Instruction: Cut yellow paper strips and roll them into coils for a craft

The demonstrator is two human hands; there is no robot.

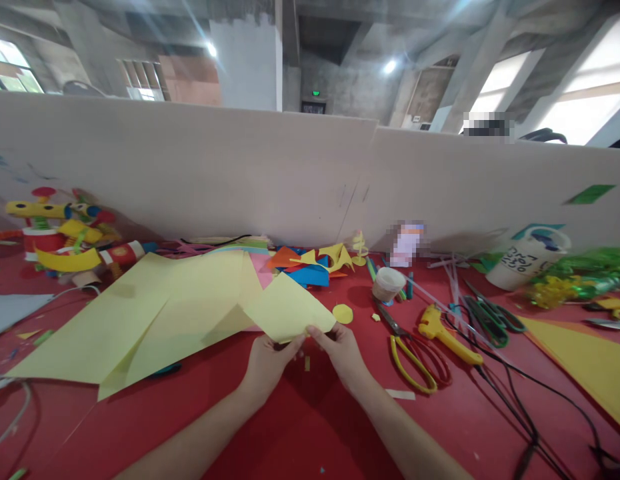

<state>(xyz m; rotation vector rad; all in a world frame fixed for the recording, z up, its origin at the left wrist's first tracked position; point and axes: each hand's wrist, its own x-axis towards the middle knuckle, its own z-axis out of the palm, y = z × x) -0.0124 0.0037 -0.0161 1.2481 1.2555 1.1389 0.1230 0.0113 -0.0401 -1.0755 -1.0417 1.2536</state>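
Observation:
A large sheet of pale yellow paper point(155, 313) lies folded across the red table point(300, 427). Its right flap point(285, 310) is raised towards me. My left hand point(267, 363) pinches the near edge of that flap from the left. My right hand point(340, 350) pinches the same edge from the right, close to the corner. Both hands are closed on the paper, thumbs on top. A small yellow paper disc point(343, 313) lies just beyond my right hand.
Yellow-handled scissors point(413, 353), a yellow glue gun point(447, 333) with black cable, green scissors point(490, 320), a tape roll point(388, 283) and a paper cup point(527, 257) lie right. Coloured paper scraps point(310, 263) and a paper-craft model point(65, 233) stand by the white partition point(240, 173).

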